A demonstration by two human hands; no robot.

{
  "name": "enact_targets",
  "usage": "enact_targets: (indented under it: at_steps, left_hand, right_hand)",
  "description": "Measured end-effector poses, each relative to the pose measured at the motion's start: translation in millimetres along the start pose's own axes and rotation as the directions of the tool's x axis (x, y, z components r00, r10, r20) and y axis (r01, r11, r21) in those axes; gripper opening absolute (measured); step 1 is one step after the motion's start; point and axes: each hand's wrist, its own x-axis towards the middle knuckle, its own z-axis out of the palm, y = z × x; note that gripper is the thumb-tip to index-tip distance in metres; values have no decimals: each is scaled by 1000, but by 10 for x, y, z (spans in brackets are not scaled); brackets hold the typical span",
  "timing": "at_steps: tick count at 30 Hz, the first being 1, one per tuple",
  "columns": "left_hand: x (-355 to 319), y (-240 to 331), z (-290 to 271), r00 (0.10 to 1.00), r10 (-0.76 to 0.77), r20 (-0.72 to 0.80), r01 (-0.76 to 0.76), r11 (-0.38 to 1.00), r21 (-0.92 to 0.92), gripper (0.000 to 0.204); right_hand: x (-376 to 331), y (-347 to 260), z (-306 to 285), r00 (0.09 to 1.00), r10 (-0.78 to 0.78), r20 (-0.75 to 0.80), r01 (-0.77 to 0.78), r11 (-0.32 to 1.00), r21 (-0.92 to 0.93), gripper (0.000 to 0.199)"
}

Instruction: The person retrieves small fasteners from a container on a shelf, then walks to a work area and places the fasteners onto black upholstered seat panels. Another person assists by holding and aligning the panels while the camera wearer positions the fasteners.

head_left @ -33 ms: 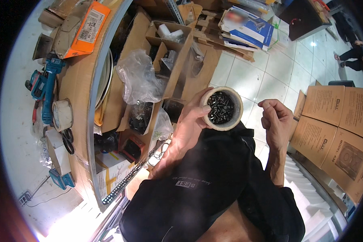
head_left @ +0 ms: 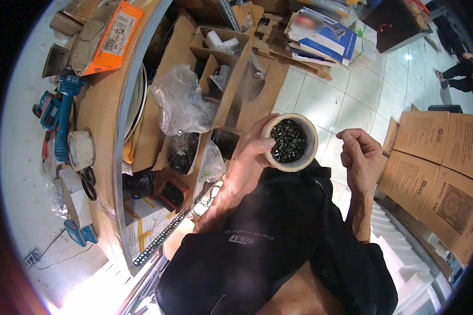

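Note:
My left hand (head_left: 250,152) is wrapped round the left side of a round, pale beige tub (head_left: 314,144), the thumb lying over its rim. Inside the tub is a heap of small dark screws (head_left: 289,140). To the right of the tub, and apart from it, my right hand (head_left: 361,160) is raised with its fingers curled in and the thumb close to the index finger. Anything pinched between those fingertips is too small to make out.
At left, a shelf unit holds open cardboard boxes (head_left: 231,100), a clear plastic bag (head_left: 181,102) and, on its top, a teal power tool (head_left: 68,113). Printed cartons (head_left: 425,163) stand at right. Paper stacks (head_left: 323,34) lie beyond the tiled floor (head_left: 347,100). Another person (head_left: 460,79) is far right.

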Motion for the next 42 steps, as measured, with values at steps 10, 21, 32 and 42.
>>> enact_targets:
  at_steps: [10, 21, 32, 42]
  left_hand:
    - [-5, 136, 34, 995, 97, 16, -98, 988, 115, 88]
    - [-38, 140, 43, 993, 98, 65, -109, 976, 188, 86]
    - [-107, 158, 16, 994, 98, 53, -103, 990, 99, 86]
    - [-58, 144, 15, 997, 82, 13, -82, 993, 79, 89]
  right_hand:
    - [3, -62, 40, 999, -30, 35, 33, 995, -93, 15]
    - [-96, -394, 177, 667, -246, 704, 734, 381, -562, 22]
    - [-63, -520, 374, 628, -172, 759, 778, 161, -607, 50]
    - [-160, -488, 147, 816, -347, 461, 577, 528, -623, 30]
